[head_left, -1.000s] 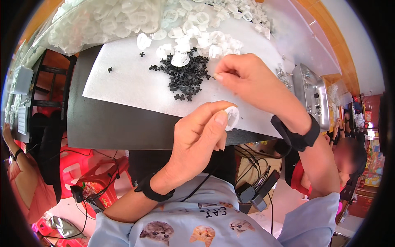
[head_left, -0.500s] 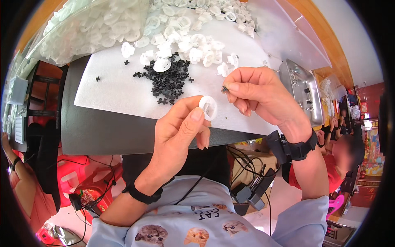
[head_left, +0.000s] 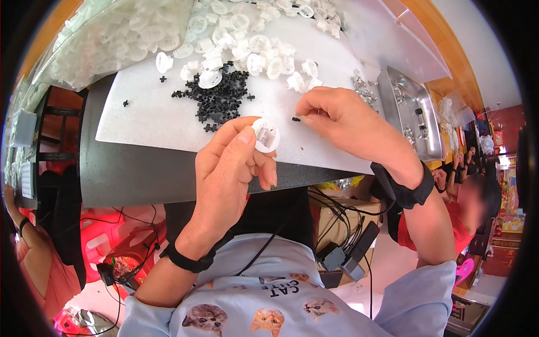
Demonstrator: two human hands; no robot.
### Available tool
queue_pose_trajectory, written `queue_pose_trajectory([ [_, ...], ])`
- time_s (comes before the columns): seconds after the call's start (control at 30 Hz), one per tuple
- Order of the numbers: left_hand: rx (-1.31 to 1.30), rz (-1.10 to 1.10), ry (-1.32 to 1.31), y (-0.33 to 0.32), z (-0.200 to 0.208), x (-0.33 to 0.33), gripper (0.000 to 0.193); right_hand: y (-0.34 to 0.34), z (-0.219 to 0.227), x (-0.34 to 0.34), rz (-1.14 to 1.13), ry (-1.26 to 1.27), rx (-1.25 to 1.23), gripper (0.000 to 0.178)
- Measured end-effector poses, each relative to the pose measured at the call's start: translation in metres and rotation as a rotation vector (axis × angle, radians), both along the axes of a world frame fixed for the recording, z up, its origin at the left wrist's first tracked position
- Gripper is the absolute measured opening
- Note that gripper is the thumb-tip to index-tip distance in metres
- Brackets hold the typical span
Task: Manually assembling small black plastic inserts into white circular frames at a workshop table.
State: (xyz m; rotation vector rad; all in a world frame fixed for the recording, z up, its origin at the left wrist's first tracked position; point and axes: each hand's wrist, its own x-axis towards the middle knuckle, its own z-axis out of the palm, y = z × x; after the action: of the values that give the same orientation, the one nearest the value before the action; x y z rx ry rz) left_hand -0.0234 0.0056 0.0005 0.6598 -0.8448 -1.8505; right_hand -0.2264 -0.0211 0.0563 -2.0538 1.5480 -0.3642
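Between thumb and fingers, my left hand (head_left: 227, 154) grips a round white plastic part (head_left: 266, 136) with a square recess at its centre. It is tilted up over the front edge of the white foam sheet. To the right, my right hand (head_left: 342, 121) pinches a tiny black plastic piece (head_left: 296, 119) at its fingertips, apart from the white part. A pile of small black cross-shaped pieces (head_left: 222, 95) lies on the foam sheet (head_left: 135, 112) beyond my left hand. Loose white round parts (head_left: 255, 56) lie behind and beside that pile.
A clear bag (head_left: 112, 50) full of white parts stands at the far left. On the right, a metal tray (head_left: 412, 112) holds small pieces, with shiny metal bits (head_left: 364, 90) beside it. Cables (head_left: 342, 224) hang below the table edge. Another person (head_left: 471, 208) sits at the right.
My right hand has turned more palm-down, with the black piece still at its fingertips. The white part in my left hand has tilted to show more of its recess.
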Motion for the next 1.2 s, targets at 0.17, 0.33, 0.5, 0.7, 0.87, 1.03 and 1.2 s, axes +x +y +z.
queue_pose_trajectory([
  [0.17,0.003,0.003,0.007,-0.001,-0.001,0.0,0.034,0.003,0.001,-0.007,-0.011,0.013,-0.038,0.015],
  [0.33,0.016,0.02,-0.005,0.0,0.001,0.0,0.035,0.002,0.004,-0.001,0.171,0.134,-0.201,0.011],
  [0.5,-0.013,-0.004,0.036,-0.001,-0.004,0.003,0.035,0.001,0.004,0.007,0.218,0.281,-0.175,0.008],
  [0.7,-0.011,0.022,-0.007,0.0,0.0,0.0,0.036,0.0,-0.002,0.002,0.228,0.211,-0.178,0.006],
  [0.87,-0.034,-0.008,0.066,-0.001,-0.005,0.001,0.032,-0.002,-0.006,0.009,0.244,0.241,-0.198,0.006],
  [1.03,-0.032,0.013,0.046,0.0,-0.002,0.0,0.032,-0.008,-0.006,0.018,0.238,0.441,-0.223,0.011],
  [1.2,-0.036,0.01,0.055,0.0,-0.002,0.0,0.031,-0.01,-0.01,0.02,0.179,0.336,-0.237,0.011],
])
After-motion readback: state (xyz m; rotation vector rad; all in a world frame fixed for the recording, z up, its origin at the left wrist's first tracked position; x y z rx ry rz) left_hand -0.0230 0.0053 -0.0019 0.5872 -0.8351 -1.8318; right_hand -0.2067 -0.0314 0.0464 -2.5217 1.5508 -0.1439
